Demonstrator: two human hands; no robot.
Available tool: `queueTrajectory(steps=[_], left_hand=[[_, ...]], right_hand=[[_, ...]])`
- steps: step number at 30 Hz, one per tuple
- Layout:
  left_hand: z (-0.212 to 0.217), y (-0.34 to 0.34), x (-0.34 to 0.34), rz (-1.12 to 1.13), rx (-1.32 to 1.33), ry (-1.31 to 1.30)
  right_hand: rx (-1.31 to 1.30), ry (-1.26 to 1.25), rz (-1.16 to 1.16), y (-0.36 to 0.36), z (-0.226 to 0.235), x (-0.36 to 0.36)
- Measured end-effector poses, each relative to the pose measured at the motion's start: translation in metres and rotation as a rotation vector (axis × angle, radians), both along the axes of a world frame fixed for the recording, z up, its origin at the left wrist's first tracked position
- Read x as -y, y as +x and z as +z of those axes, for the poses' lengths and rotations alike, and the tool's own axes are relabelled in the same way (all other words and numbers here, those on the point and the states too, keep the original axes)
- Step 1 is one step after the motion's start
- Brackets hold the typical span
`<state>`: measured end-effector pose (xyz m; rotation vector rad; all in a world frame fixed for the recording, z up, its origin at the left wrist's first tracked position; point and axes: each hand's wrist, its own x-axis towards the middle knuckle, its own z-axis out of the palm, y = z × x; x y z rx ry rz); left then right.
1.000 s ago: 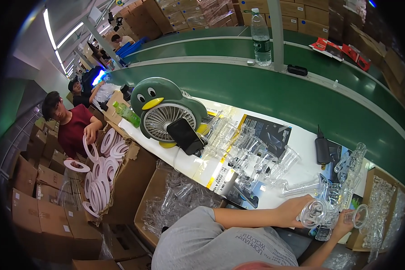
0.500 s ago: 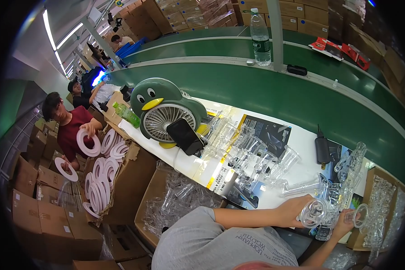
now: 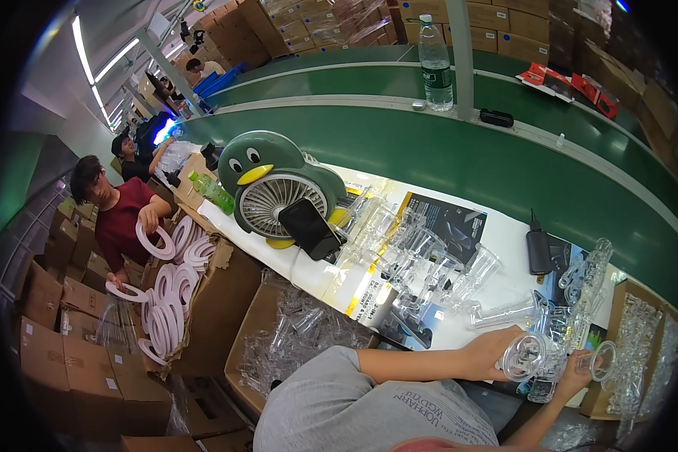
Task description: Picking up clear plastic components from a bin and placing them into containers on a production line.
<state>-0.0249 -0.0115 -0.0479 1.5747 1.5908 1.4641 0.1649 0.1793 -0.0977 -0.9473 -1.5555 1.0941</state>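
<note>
At the table's near right edge, my left hand [image 3: 493,352] is closed around a clear plastic tube-like part [image 3: 523,358] whose round flanged end faces me. Just to its right, the fingers of my right hand [image 3: 571,383] are closed on another clear part with a round rim [image 3: 606,360]. The two hands are close together, and the transparent plastic between them overlaps, so I cannot tell whether the parts touch. More clear tubular parts [image 3: 477,274] lie on the table beyond my left hand. A further pile of clear pieces [image 3: 597,267] sits beyond my right hand.
A box of clear pieces [image 3: 640,339] stands at the right, another box [image 3: 241,354] at my left. A penguin-shaped fan [image 3: 275,184] with a phone [image 3: 309,228] leaning on it stands on the table. A black device [image 3: 539,250] lies near the green conveyor [image 3: 369,124]. A co-worker [image 3: 124,211] handles white rings.
My hands and the clear parts in them have barely moved. At the left, the co-worker's white rings have tilted and shifted, one of them down toward the pile in the box.
</note>
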Motion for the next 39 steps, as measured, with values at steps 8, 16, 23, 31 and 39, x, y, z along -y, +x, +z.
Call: queueTrajectory(steps=[8, 16, 23, 31, 39], left_hand=[[0.003, 0.0, 0.001, 0.004, 0.019, -0.01], [0.002, 0.0, 0.001, 0.01, -0.005, 0.015], [0.0, 0.0, 0.0, 0.005, -0.007, 0.013], [0.002, 0.0, 0.002, 0.001, -0.009, -0.004], [-0.002, -0.001, 0.001, -0.003, -0.01, 0.025]], right_hand=[[-0.015, -0.013, -0.008, 0.0, -0.001, 0.0], [-0.002, 0.01, -0.011, 0.001, -0.004, -0.002], [-0.001, 0.012, -0.009, 0.001, -0.003, -0.001], [0.023, 0.033, 0.001, 0.006, -0.012, -0.007], [0.071, 0.009, 0.014, 0.007, -0.01, -0.006]])
